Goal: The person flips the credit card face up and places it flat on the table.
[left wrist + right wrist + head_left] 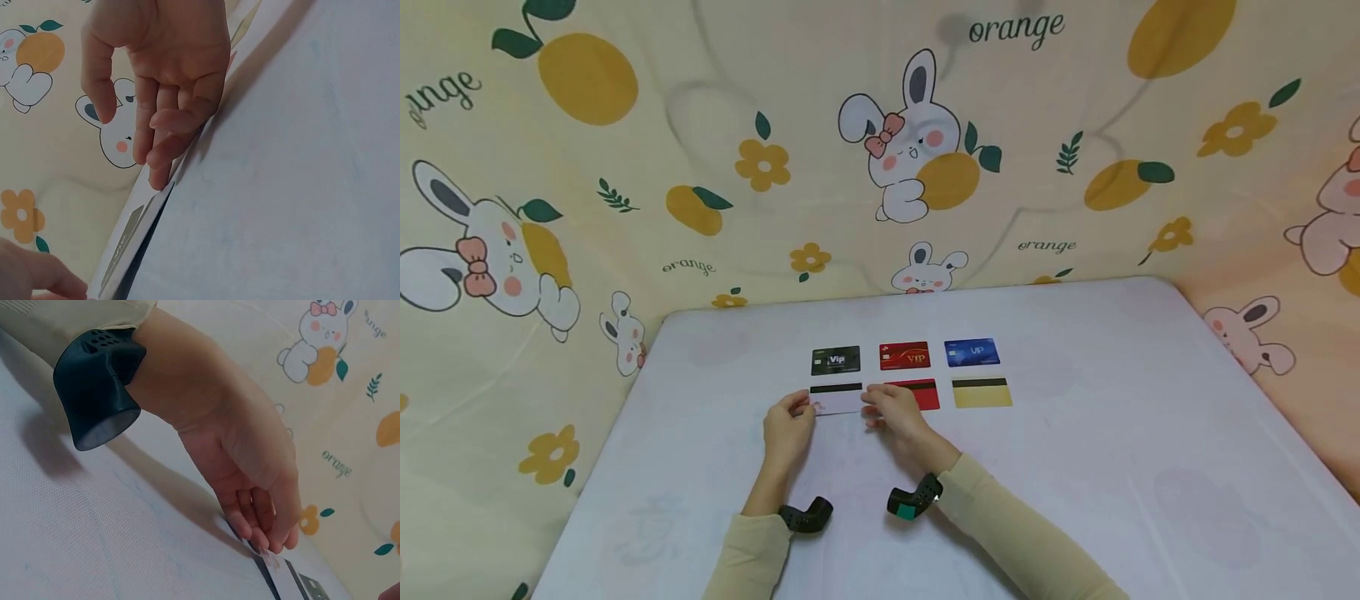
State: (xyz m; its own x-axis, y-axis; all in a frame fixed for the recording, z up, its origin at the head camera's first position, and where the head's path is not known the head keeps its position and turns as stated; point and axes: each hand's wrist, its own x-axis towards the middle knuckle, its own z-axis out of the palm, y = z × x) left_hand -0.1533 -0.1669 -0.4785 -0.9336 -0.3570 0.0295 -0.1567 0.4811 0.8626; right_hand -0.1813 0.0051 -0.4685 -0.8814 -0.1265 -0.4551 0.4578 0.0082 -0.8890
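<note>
A white card (837, 400) with a black stripe lies in the near row, its near edge raised over a dark shadow in the left wrist view. My left hand (790, 429) pinches it at the left end; the right wrist view shows that left hand (244, 469) with thumb and fingers on the card (284, 578). At the other end is my right hand (898, 412), fingertips right at the edge. Seen from the left wrist, the right hand (169, 75) has loosely bent fingers and the thumb held apart. It partly covers a red striped card (927, 395).
Behind, a dark green Vip card (836, 361), a red VIP card (904, 356) and a blue VIP card (972, 352) form a row. A gold striped card (982, 393) lies right of the red striped one. The white table (1112, 458) meets a printed cloth backdrop (820, 67).
</note>
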